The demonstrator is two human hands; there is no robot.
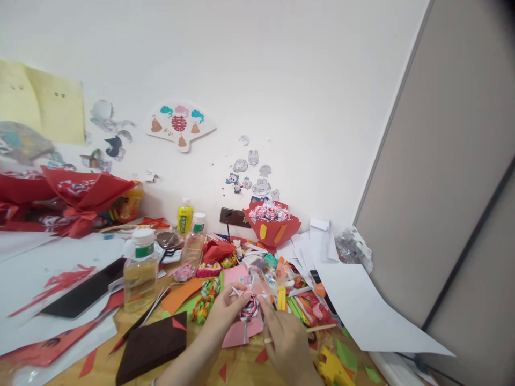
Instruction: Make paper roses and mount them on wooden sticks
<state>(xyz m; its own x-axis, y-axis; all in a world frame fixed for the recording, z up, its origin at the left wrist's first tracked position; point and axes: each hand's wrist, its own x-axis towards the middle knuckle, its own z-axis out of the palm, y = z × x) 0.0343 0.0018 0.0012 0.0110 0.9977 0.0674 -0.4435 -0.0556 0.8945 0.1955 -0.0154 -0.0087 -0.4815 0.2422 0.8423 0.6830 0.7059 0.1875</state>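
That tabletop (241, 373) over there looks like smooth wood with a faint sheen, the rolled flower (251, 310) like creased paper, the front bottle (140, 284) like clear, glossy plastic, the big white sheet (370, 308) like matt paper.

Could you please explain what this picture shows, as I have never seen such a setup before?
There is no machine here: a person works with two bare hands. The single picture comes from a camera worn on the head, looking forward and down. The left hand and right hand hold a pink-and-white paper rosette between their fingertips; a thin wooden stick also seems tucked in the right hand. Around them, the wooden table is cluttered with coloured paper scraps, a clear bottle of pale liquid, a dark brown block and, at the back, a red-wrapped bouquet.
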